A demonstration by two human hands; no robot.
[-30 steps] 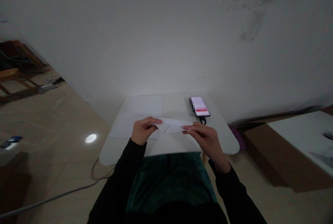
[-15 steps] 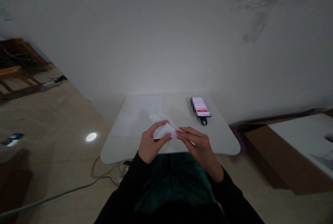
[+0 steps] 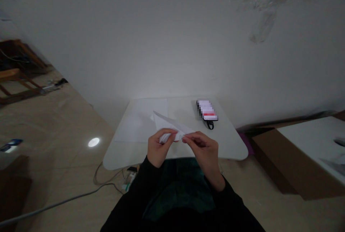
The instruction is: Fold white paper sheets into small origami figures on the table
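Between my hands is a folded sheet of white paper (image 3: 167,122), held above the front part of the white table (image 3: 226,140). My left hand (image 3: 159,147) pinches its lower left part between thumb and fingers. At the right end, my right hand (image 3: 203,149) grips a narrow corner with thumb and fingertips close together. A pointed flap of the paper stands up toward the upper left. Beneath and behind it, a flat white sheet (image 3: 137,119) lies on the table's left side. The fingers hide the paper's lower folds.
A phone (image 3: 207,110) with a black strap loop lies at the table's back right, its screen blurred. The wall rises behind the table. A cardboard box (image 3: 291,160) stands to the right. On the floor at left runs a grey cable (image 3: 67,199); a wooden stool (image 3: 13,75) is farther back.
The folded paper has been turned in my hands, and its long flap now stands higher. My fingertips have come closer together, with my right fingers curled more tightly.
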